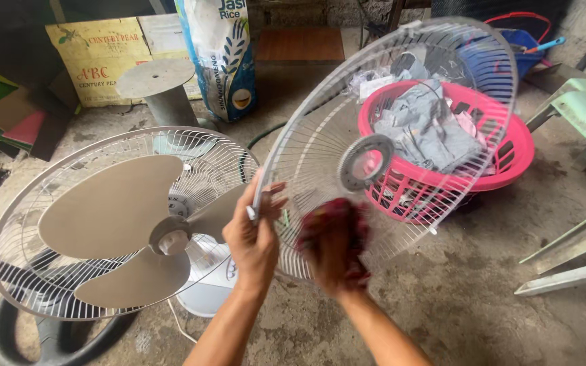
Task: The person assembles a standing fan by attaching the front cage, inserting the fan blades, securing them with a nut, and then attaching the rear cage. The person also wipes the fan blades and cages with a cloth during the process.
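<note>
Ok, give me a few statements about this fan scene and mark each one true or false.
1. The left hand grips the rim of the detached round white wire fan guard. True.
2. The right hand is bare and holds nothing. False: it holds a dark red cloth against the guard; the hand is blurred.
3. The grey three-blade fan propeller sits in the rear wire guard. True.
4. The round pink plastic laundry basket holds nothing. False: it holds grey clothes.
5. The basket lies left of the fan. False: it lies to the right.
</note>
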